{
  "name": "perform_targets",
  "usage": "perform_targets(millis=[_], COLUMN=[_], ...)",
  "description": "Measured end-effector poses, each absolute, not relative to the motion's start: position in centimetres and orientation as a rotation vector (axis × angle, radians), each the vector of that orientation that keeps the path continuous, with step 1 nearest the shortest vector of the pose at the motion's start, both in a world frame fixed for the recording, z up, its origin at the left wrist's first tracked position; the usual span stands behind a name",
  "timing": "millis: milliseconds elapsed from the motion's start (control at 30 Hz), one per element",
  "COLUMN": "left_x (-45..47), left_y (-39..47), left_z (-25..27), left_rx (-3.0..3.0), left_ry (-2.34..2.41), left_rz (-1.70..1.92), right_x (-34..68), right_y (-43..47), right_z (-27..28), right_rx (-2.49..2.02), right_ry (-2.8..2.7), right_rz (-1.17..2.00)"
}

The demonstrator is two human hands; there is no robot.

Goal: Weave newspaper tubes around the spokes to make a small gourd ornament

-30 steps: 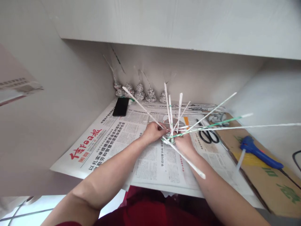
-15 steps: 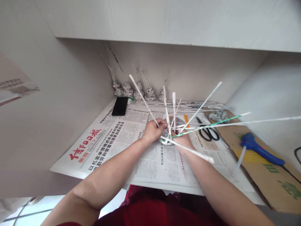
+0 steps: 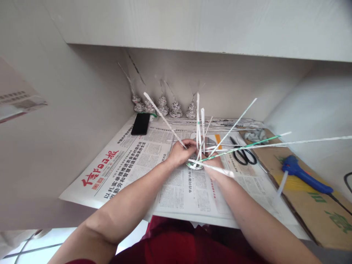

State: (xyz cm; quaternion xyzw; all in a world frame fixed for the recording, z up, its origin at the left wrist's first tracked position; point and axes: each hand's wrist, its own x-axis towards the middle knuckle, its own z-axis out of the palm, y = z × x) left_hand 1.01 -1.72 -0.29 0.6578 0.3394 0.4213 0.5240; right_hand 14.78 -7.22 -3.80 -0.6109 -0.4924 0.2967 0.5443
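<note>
A small woven paper base (image 3: 194,164) sits between my hands above the newspaper (image 3: 178,190), with several rolled paper sticks (image 3: 232,128) fanning out from it. My left hand (image 3: 182,152) is closed at the base's left side, thumb and fingers pinched on a paper stick (image 3: 165,119) that slants up to the left. On the far right side of the base, my right hand (image 3: 213,161) grips the weaving, its fingertips mostly hidden behind the sticks. One thick white stick (image 3: 217,169) points toward me across the right wrist.
Several gourd-shaped woven paper pieces (image 3: 175,109) stand along the back wall. A black phone (image 3: 140,124) lies at left. Loose paper sticks (image 3: 220,123) lie behind my hands. Scissors (image 3: 244,156) and a blue glue gun (image 3: 305,174) on cardboard (image 3: 302,212) are at right. A shelf overhangs above.
The left-slanting stick has tipped a little further left. An upright stick has straightened, and the near stick's end has swung left. Both hands stay at the base.
</note>
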Motion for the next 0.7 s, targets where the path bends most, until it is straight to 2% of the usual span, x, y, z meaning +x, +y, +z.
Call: perform_targets(millis=[400, 700], left_x=[1.1, 1.1], left_y=[-1.3, -1.2], left_z=[-1.4, -1.5], left_rx=[1.713, 1.616], left_ry=[0.957, 0.855], left_rz=[1.159, 1.116], right_x=[13.5, 13.8], right_y=[-8.0, -8.0], right_z=[-1.2, -1.2], right_rx=[-1.441, -1.506], right_ry=[-1.140, -1.158], right_rz=[0.760, 0.712])
